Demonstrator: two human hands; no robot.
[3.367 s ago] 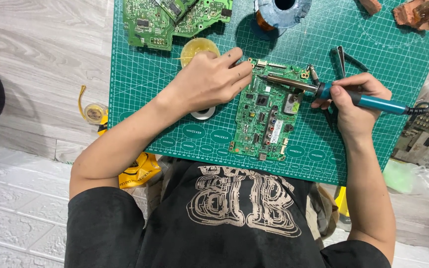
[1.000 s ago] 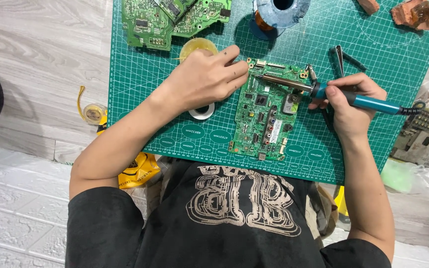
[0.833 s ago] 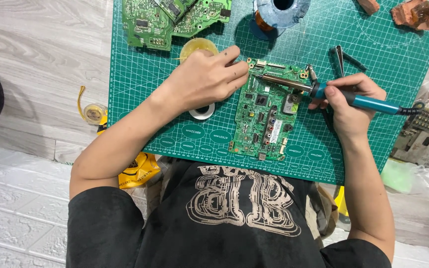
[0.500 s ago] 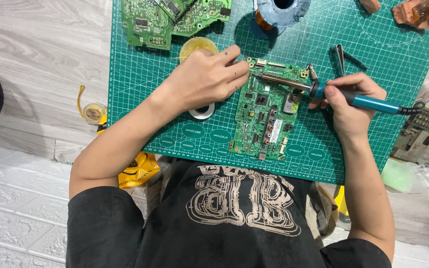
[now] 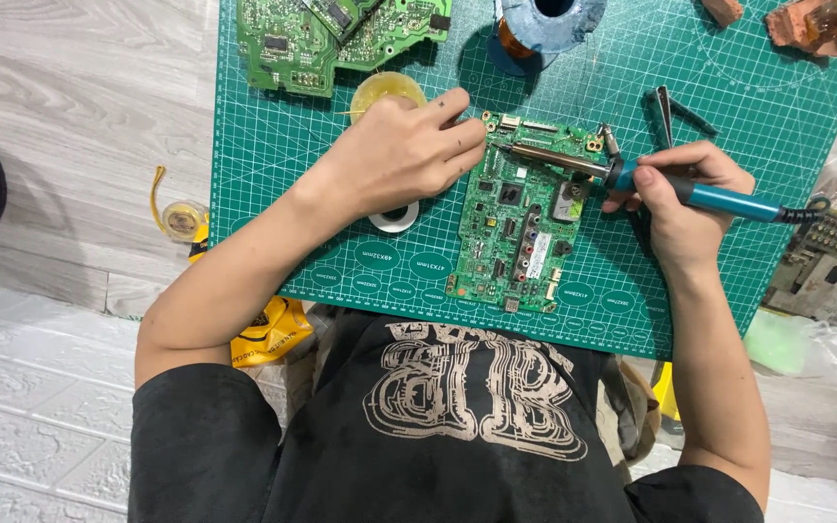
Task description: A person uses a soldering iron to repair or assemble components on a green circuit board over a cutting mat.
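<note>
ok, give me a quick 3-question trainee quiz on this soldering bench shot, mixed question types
1. True or false: the right hand holds the soldering iron with its tip over the top edge of the circuit board.
2. Which thing lies partly under the left hand?
A. tweezers
B. a roll of solder wire
C. a brick piece
3. Fill in: the circuit board lies on a green ____ with a grid.

Key:
1. True.
2. B, the roll of solder wire; the tweezers lie above the right hand.
3. Cutting mat.
</note>
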